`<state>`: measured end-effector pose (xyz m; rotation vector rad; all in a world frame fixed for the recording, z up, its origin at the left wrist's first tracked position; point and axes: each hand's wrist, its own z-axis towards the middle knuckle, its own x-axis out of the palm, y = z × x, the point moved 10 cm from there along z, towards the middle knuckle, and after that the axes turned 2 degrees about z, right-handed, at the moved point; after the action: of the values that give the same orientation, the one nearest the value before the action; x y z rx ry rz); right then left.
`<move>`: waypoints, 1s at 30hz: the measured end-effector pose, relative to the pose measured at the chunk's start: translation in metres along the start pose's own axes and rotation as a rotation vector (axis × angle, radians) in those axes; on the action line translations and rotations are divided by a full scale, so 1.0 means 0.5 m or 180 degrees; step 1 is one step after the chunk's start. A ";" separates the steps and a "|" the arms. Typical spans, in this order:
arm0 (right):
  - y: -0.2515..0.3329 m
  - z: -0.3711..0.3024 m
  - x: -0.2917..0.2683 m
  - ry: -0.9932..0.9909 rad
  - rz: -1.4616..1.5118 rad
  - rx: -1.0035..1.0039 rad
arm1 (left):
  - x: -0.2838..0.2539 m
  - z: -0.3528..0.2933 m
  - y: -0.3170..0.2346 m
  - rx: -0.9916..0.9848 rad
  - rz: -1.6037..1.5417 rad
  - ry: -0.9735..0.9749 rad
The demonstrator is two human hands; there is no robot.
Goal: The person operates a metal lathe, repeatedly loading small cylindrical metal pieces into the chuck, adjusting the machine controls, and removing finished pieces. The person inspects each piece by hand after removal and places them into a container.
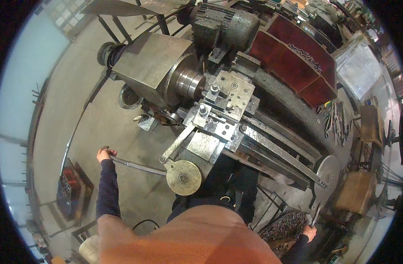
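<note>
Both arms spread wide here, 2 hands on 2 levers! The left hand (104,153) has its fingers closed around the end of the left lever (139,166), and that rod runs straight in to the left disc (183,177), just in front of the body. Over on the far right, low down, the right hand (310,232) grips the right lever (316,215), which points up toward the right disc (328,174). Between the discs sits the slide (231,94), 2 bolts standing up from it, close by the shiny spindle (190,83). Behind, there's a motor (225,26) and a red bin (289,59) with small metal parts inside; wrenches (335,121) lie bunched at right.
</note>
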<state>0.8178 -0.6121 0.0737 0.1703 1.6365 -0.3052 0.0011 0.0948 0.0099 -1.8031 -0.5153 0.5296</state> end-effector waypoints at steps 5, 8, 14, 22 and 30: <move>0.003 -0.012 0.003 0.0119 0.0156 0.0103 | 0.014 0.000 -0.013 0.0152 0.0271 0.0070; -0.004 -0.004 0.010 0.0098 0.0369 -0.0056 | 0.010 0.022 -0.008 0.0230 0.0429 0.0131; 0.033 -0.039 -0.033 -0.0199 0.0431 -0.0164 | -0.003 0.011 0.001 0.0054 0.0063 -0.0045; 0.003 0.223 -0.024 -0.0493 -0.0326 -0.0730 | 0.080 -0.022 0.044 -0.0323 -0.0136 -0.0297; -0.013 0.202 0.012 -0.0420 -0.0076 -0.0580 | 0.397 -0.007 -0.014 0.0062 0.0423 0.0823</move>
<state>0.9114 -0.6489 0.0619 -0.0077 1.5272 -0.1802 0.1618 0.2108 -0.0020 -1.8620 -0.2134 0.3820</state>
